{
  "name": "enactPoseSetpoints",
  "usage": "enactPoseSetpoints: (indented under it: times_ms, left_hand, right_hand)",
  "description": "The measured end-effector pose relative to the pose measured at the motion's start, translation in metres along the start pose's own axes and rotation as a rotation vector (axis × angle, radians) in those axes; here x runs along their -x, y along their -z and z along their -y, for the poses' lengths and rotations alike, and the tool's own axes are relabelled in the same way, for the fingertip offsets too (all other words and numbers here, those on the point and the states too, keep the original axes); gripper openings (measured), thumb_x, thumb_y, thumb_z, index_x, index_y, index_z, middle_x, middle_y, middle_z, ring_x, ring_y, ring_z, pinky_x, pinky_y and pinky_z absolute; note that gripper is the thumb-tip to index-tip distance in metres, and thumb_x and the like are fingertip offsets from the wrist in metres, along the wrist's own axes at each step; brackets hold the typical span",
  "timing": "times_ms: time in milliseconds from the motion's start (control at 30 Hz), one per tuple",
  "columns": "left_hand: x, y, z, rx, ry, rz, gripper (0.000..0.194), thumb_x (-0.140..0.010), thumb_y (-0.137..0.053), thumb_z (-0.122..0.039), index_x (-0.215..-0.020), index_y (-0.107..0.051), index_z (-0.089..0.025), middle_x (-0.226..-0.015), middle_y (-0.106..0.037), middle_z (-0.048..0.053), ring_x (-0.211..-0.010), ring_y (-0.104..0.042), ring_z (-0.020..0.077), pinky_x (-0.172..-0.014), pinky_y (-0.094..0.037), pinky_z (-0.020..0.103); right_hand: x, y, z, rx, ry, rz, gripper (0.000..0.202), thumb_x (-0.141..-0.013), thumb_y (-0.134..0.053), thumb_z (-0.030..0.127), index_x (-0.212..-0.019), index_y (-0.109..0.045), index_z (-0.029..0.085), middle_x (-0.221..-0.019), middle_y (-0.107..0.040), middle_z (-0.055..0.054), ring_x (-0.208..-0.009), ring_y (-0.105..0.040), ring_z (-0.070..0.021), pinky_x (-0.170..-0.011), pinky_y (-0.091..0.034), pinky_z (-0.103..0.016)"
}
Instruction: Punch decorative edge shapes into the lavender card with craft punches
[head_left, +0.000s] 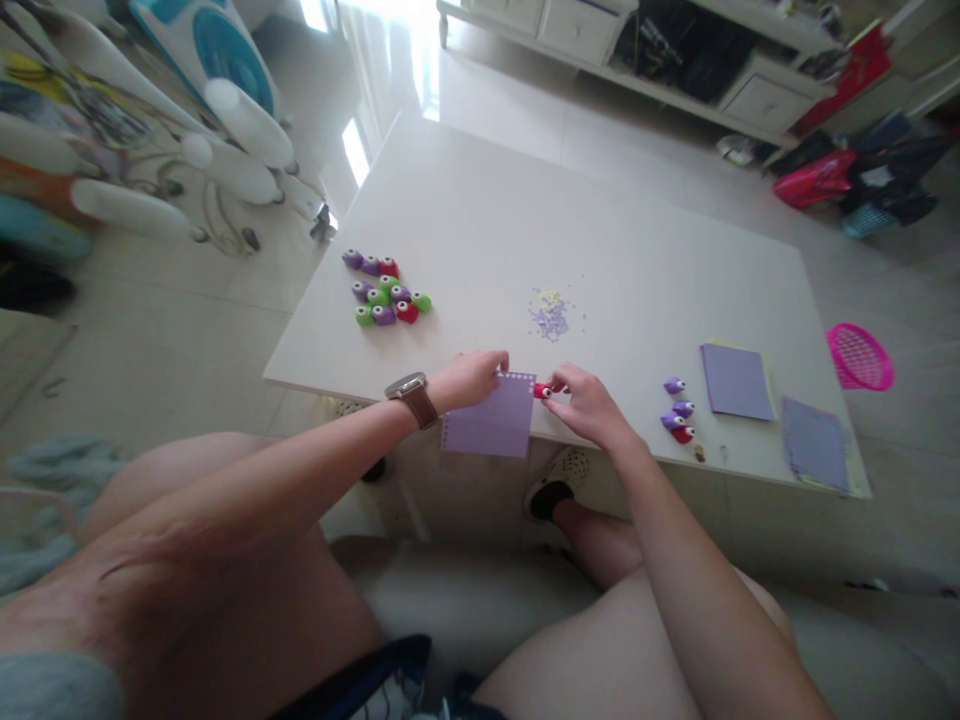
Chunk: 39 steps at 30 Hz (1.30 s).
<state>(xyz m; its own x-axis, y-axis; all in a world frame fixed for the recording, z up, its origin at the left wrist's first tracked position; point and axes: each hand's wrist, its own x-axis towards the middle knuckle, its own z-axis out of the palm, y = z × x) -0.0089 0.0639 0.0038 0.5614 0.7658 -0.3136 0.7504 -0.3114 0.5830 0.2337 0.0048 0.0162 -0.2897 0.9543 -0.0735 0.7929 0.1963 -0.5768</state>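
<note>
A purple sheet of paper (491, 420) with punched holes along its top and left edges lies partly over the table's near edge. My left hand (476, 375) is closed on its top edge, with a watch on the wrist. My right hand (581, 400) grips a small red craft punch (543, 391) at the sheet's upper right edge. Just beyond the sheet lies a heap of purple and pale yellow paper bits (551, 315). Several purple, green and red punches (386, 292) stand grouped on the left of the table, and a few more punches (679, 410) sit to the right.
On the white table's (480, 220) right side lie a stack of purple paper (737, 381) and more punched sheets (815, 444). A pink basket (860, 357) is on the floor beyond the right edge. A white cabinet (577, 30) stands at the back.
</note>
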Motion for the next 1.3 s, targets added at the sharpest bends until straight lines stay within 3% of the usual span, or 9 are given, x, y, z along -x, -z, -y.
enactPoseSetpoints:
  times_ms: [767, 1067, 1167, 1300]
  left_hand:
    - [0.0, -0.002, -0.002, 0.011, -0.014, 0.002, 0.031, -0.095, -0.055, -0.015, -0.124, -0.067, -0.02, -0.11, -0.077, 0.008, -0.102, -0.069, 0.0239, -0.091, -0.054, 0.035]
    - [-0.001, -0.011, -0.001, 0.034, -0.065, -0.009, 0.033, -0.094, -0.05, -0.011, -0.122, -0.066, -0.018, -0.103, -0.075, 0.008, -0.096, -0.067, 0.0226, -0.088, -0.053, 0.034]
    - [0.0, -0.012, -0.003, 0.02, -0.068, -0.013, 0.035, -0.092, -0.051, -0.011, -0.123, -0.065, -0.018, -0.109, -0.074, 0.009, -0.101, -0.066, 0.024, -0.093, -0.053, 0.037]
    - [0.003, -0.013, -0.007, -0.096, -0.105, -0.139, 0.038, -0.087, -0.06, -0.014, -0.124, -0.063, -0.02, -0.127, -0.065, 0.013, -0.122, -0.06, 0.0307, -0.105, -0.049, 0.046]
  right_hand:
    - [-0.001, -0.006, 0.006, -0.024, 0.015, 0.075, 0.009, -0.088, -0.067, 0.013, -0.085, -0.064, 0.022, -0.092, -0.069, -0.003, -0.085, -0.063, -0.0193, -0.079, -0.045, -0.03]
    - [-0.001, -0.01, 0.008, -0.017, 0.002, 0.113, 0.013, -0.087, -0.067, 0.009, -0.088, -0.067, 0.022, -0.095, -0.071, -0.004, -0.087, -0.065, -0.0192, -0.081, -0.046, -0.029]
    - [-0.001, -0.01, 0.009, -0.027, -0.001, 0.111, 0.014, -0.087, -0.067, 0.008, -0.088, -0.067, 0.022, -0.095, -0.071, -0.004, -0.087, -0.065, -0.0191, -0.081, -0.047, -0.029]
    - [-0.001, -0.01, 0.009, -0.011, -0.004, 0.11, 0.013, -0.087, -0.067, 0.008, -0.088, -0.067, 0.021, -0.094, -0.07, -0.004, -0.087, -0.065, -0.019, -0.081, -0.047, -0.03]
